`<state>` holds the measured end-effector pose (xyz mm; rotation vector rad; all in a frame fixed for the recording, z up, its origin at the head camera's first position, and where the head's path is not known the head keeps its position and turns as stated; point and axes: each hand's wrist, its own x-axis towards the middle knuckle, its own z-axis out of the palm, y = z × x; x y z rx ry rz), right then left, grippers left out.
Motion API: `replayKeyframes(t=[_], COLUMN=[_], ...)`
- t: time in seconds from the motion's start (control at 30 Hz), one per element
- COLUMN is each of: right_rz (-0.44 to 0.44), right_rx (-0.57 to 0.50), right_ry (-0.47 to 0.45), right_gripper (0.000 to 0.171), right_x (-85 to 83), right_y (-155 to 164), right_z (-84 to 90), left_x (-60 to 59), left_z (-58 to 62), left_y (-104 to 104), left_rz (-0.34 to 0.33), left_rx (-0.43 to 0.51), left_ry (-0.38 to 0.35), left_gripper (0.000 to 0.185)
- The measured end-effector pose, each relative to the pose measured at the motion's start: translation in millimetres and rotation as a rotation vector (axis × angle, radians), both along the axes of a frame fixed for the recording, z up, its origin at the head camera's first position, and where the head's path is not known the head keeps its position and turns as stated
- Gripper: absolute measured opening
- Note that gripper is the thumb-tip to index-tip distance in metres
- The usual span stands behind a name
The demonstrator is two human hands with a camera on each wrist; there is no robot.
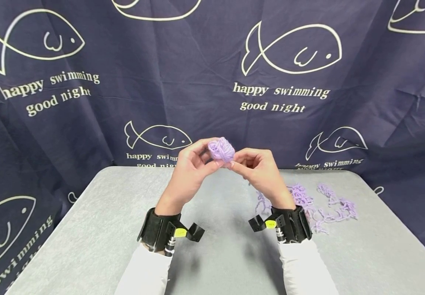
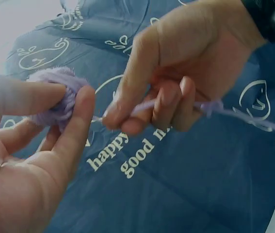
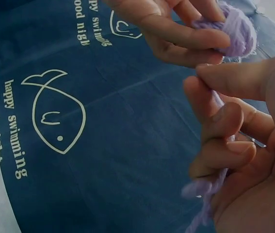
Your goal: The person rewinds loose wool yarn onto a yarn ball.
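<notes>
A small ball of lilac yarn (image 1: 221, 149) is held up above the table by my left hand (image 1: 193, 168), its thumb and fingers curled round the ball. Close beside it on the right, my right hand (image 1: 262, 169) pinches the yarn strand between thumb and forefinger. In the left wrist view, that strand (image 2: 234, 114) passes through the right hand's curled fingers and runs off to the right, with a small knot just past the hand. The right wrist view shows the ball (image 3: 238, 31) near the right fingertips and the strand hanging below the palm.
Loose, tangled lilac yarn (image 1: 339, 209) lies spread on the right part of the grey table (image 1: 124, 213), partly behind my right wrist. A dark blue curtain (image 1: 205, 73) with white fish drawings hangs behind the table's back edge. Both wrists wear black straps with mounts.
</notes>
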<state>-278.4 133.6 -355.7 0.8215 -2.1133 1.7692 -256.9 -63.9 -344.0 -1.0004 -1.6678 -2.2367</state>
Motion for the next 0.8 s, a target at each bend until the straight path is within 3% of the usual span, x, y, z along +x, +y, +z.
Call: replayKeyframes(t=[0.1,0.2,0.37,0.47,0.67,0.8], right_rz=[0.027,0.054,0.088,0.098,0.094,0.049], right_rx=[0.037,0.062,0.11,0.121,0.016,-0.093], right_ry=[0.002,0.012,0.024,0.041,0.115,0.123], right_gripper=[0.004,0.004,0.005,0.005,0.006,0.005], right_x=[1.3,3.9,7.9,9.1,10.5,12.4], right_y=[-2,-3,-4,-4,-1,2], right_z=[0.2,1.4,3.1,3.1,4.5,7.1], left_x=[0.4,0.0,-1.4,-2.9,-7.0,-5.7], left_z=[0.5,0.7,-1.5,-4.5,-10.7,-12.1], left_y=[1,1,2,3,-2,-5], left_rz=[0.037,0.116,0.324,0.411,0.497,0.477], left_rx=[0.028,0.036,-0.067,-0.135,-0.271,-0.406], left_ry=[-0.036,-0.046,-0.026,0.012,0.11,0.135], left_gripper=[0.044,0.041,0.037,0.034,0.029,0.03])
